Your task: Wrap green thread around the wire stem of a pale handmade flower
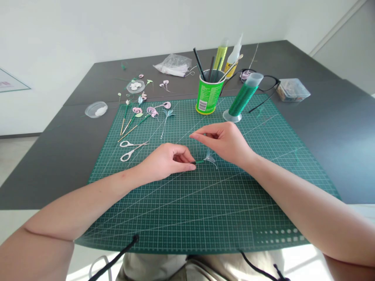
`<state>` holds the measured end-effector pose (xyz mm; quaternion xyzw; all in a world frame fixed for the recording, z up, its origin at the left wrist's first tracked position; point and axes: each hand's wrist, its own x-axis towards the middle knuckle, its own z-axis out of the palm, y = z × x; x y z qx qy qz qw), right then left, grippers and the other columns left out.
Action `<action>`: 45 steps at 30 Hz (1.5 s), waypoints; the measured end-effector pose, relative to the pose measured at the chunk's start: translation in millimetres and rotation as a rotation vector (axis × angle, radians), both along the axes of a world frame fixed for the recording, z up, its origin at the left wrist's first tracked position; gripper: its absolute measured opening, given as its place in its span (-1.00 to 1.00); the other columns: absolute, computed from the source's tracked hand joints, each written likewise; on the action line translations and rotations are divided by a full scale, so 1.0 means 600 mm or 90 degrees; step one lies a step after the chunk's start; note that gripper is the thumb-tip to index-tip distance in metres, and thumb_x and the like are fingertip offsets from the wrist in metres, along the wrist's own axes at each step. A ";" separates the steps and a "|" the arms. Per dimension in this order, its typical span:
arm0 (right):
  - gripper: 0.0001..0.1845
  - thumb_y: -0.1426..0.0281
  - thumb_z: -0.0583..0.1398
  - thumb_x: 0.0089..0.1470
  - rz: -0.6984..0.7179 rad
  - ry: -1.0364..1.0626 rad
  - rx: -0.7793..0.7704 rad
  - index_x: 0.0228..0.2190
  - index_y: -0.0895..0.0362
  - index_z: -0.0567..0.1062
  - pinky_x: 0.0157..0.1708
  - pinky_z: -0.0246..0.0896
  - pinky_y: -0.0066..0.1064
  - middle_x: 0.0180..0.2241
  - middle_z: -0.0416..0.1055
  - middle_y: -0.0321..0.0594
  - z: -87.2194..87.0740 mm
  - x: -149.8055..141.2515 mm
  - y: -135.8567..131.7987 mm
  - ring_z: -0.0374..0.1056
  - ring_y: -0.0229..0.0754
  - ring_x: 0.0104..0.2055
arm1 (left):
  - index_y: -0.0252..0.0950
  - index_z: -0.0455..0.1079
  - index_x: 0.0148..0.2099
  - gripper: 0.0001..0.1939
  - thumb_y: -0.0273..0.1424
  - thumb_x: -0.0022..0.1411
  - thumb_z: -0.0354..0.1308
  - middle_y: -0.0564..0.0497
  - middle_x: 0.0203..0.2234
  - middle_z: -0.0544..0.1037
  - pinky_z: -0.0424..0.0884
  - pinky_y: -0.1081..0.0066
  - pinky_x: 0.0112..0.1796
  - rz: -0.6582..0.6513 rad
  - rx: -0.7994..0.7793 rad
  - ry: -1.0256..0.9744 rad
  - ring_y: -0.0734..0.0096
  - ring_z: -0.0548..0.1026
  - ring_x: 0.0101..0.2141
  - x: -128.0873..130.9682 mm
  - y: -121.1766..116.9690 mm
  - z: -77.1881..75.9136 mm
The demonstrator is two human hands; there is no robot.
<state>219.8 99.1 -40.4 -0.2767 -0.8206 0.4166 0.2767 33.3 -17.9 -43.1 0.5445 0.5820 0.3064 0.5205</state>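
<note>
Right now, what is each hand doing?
Left hand: closed, pinching the green stem.
Right hand: fingertips pinched together above the flower; what they hold cannot be told.

Small handmade flower: pale blue translucent petals, short green-wrapped stem pointing left, lying roughly level just above green cutting mat, near its centre. Stem end pinched in left-hand fingertips; thin strand from petals rises to right-hand fingertips, barely visible.

A dark grey table carried a green cutting mat that overhung its near edge. On the mat lay white-handled scissors, small stemmed flowers, a green cup and a spool of green wire. Beyond the mat, directly on the table, lay two shallow clear dishes, a plastic bag, black-framed glasses and a clear box.
</note>
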 end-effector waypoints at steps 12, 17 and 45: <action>-0.64 0.16 0.33 0.19 0.053 0.020 -0.080 -0.33 0.20 0.79 -0.51 0.02 -0.38 -0.50 0.54 -0.17 0.002 -0.001 0.000 0.14 -0.31 -0.50 | -0.24 0.50 -0.31 -0.84 -0.35 0.31 0.37 0.12 -0.43 0.73 0.39 0.54 -0.49 -0.071 0.037 0.076 0.58 0.51 -0.56 0.002 -0.007 -0.002; -0.64 0.16 0.33 0.18 0.067 0.034 -0.084 -0.33 0.19 0.79 -0.51 0.02 -0.38 -0.51 0.53 -0.19 0.005 0.000 -0.001 0.15 -0.30 -0.50 | -0.23 0.49 -0.30 -0.85 -0.38 0.34 0.36 0.15 -0.42 0.74 0.38 0.53 -0.42 -0.087 0.058 0.077 0.55 0.59 -0.47 0.001 -0.006 -0.001; -0.79 0.22 0.42 0.03 0.077 -0.146 -0.299 -0.39 0.10 0.78 -0.30 0.18 -0.31 -0.37 0.63 -0.19 0.004 0.005 0.041 0.34 -0.23 -0.35 | -0.21 0.35 -0.23 -0.84 -0.35 0.39 0.27 0.11 -0.42 0.69 0.35 0.46 -0.47 0.013 0.281 0.178 0.48 0.57 -0.50 0.008 -0.019 0.010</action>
